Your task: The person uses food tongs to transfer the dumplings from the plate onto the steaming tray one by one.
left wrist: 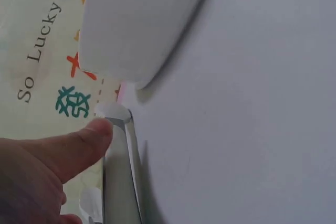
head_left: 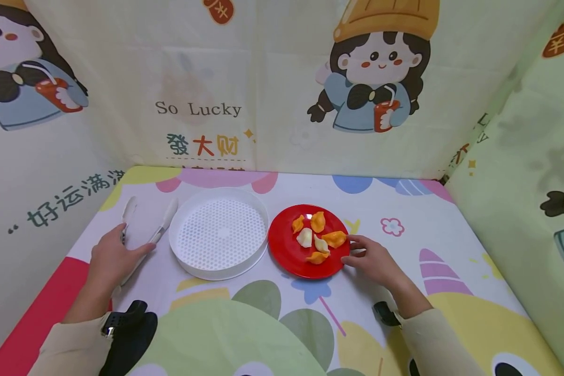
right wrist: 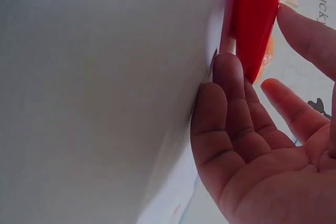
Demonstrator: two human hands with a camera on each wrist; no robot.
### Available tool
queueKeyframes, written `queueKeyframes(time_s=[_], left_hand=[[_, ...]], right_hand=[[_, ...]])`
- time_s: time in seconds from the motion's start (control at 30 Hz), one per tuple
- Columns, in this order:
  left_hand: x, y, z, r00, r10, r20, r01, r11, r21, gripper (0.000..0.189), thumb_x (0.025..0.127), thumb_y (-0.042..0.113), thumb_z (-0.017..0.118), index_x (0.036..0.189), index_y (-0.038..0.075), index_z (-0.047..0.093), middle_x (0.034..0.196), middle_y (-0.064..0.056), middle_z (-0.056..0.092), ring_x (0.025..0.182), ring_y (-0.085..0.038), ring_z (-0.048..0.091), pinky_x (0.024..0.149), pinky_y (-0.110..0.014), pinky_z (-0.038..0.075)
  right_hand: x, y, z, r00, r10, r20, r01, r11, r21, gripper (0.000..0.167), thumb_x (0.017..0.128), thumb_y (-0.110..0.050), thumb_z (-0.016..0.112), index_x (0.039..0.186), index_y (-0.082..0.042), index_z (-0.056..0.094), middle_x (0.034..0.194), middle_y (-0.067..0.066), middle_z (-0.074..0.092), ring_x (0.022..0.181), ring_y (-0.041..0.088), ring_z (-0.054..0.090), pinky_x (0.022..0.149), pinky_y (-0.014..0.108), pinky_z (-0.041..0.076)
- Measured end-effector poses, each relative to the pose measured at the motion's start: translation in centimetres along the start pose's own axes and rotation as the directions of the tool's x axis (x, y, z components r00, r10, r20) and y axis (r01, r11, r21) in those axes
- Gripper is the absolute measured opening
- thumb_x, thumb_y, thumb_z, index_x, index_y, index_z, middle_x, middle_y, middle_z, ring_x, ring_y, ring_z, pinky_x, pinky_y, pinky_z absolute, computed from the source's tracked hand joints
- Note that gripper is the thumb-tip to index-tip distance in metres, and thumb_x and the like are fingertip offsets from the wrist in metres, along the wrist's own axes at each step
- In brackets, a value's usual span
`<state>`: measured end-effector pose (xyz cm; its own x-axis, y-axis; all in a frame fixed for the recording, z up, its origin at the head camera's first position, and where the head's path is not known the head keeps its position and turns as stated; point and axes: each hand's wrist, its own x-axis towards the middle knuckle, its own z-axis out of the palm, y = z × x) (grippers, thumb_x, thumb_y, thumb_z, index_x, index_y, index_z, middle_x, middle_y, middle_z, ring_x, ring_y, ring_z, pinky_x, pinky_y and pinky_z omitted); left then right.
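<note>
My left hand (head_left: 112, 261) holds a pair of tongs (head_left: 162, 225) by its spread arms, thumb on one arm and fingers at the other. In the left wrist view, the thumb (left wrist: 79, 150) lies along a metal arm just below its white tip. My right hand (head_left: 373, 261) touches the right rim of a red plate (head_left: 282, 250), fingers relaxed, the lower ones resting near the table. Several orange and white dumpling-shaped pieces (head_left: 335, 238) sit on the plate. A round white steamer tray (head_left: 218, 235) with a perforated base stands between the tongs and the plate.
A printed cloth (head_left: 207, 334) with cartoon shapes covers the table. Decorated cream sheets (head_left: 282, 104) hang behind it and along both sides. Each wrist wears a dark strap, with the left one (head_left: 127, 324) bulging forward over the table.
</note>
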<state>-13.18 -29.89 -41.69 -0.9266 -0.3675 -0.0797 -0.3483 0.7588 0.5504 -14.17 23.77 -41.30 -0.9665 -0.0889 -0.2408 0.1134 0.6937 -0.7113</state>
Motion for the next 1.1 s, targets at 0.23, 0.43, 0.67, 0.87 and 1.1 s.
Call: queueKeyframes(time_s=[0.23,0.43,0.67,0.87,1.1], left_hand=[[0.5,-0.1,0.1,0.999,-0.044,0.011,0.044,0.999,0.0,0.097,0.083,0.03,0.08,0.151,-0.01,0.023,0.141,-0.04,0.031,0.118,-0.056,0.036,0.087,-0.068,0.047],[0.9,-0.3,0.5,0.997,-0.074,0.024,0.074,0.997,0.008,0.098,0.083,0.036,0.078,0.147,-0.013,0.023,0.132,-0.041,0.031,0.116,-0.057,0.034,0.084,-0.068,0.049],[1.1,-0.2,1.1,0.998,-0.066,0.007,0.065,0.997,0.038,0.095,0.083,0.034,0.075,0.144,-0.015,0.022,0.126,-0.042,0.032,0.115,-0.057,0.034,0.082,-0.069,0.048],[0.6,0.0,1.2,0.996,-0.081,-0.034,0.08,0.997,-0.021,0.094,0.085,0.029,0.075,0.15,-0.011,0.02,0.134,-0.04,0.033,0.121,-0.056,0.034,0.088,-0.072,0.045],[0.2,0.8,-0.4,0.997,-0.034,-0.063,0.027,0.995,-0.095,0.095,0.089,0.034,0.072,0.155,-0.005,0.016,0.141,-0.036,0.033,0.121,-0.054,0.039,0.089,-0.072,0.044]], right_hand=[[-0.1,-0.3,0.1,1.0,0.025,-0.008,-0.025,1.0,-0.011,0.069,0.087,-0.023,0.078,0.146,-0.004,0.047,0.133,0.022,0.056,0.114,0.038,0.058,0.079,0.04,0.059],[-0.1,-0.2,0.2,0.999,0.033,-0.009,-0.033,0.999,-0.013,0.069,0.087,-0.024,0.078,0.146,-0.003,0.047,0.134,0.022,0.055,0.116,0.038,0.057,0.079,0.04,0.059],[0.0,-0.2,0.3,0.999,0.054,-0.01,-0.054,0.998,-0.013,0.069,0.088,-0.025,0.077,0.146,-0.003,0.048,0.138,0.022,0.053,0.118,0.039,0.055,0.08,0.04,0.059],[0.2,-0.2,0.2,0.998,0.056,-0.004,-0.056,0.998,-0.003,0.067,0.088,-0.024,0.077,0.145,-0.002,0.049,0.138,0.022,0.053,0.119,0.039,0.054,0.08,0.04,0.059],[0.3,0.0,0.1,0.998,0.061,0.007,-0.061,0.998,-0.001,0.068,0.088,-0.025,0.077,0.145,-0.003,0.048,0.138,0.022,0.053,0.12,0.039,0.054,0.08,0.04,0.059]])
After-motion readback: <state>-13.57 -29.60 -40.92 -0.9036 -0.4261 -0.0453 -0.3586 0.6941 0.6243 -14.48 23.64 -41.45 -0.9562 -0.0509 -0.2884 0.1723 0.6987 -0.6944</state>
